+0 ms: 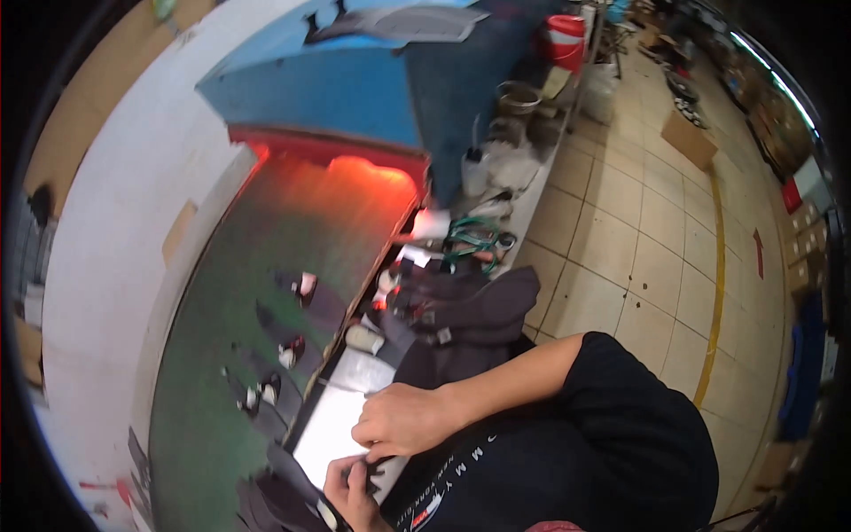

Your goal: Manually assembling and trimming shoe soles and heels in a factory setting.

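Note:
My left hand (351,496) is at the lower edge, its thumb and fingers pinched on a small dark grey piece (373,479), which looks like fabric. Just above it, my right hand (406,420) is closed, with curled fingertips meeting the same piece. My fingers cover much of the piece, so its full shape is hidden. Both hands are over a brightly lit white board (330,436), close to my body. Beside my left hand lies a stack of dark grey curved pieces (270,501).
Left of the board runs a green conveyor belt (204,355) carrying several dark pieces (324,306). It meets a blue machine housing (319,97) glowing red underneath. Beyond the board lie dark shaped pieces (487,306) and green-handled scissors (479,238). A red bucket (566,43) stands farther back.

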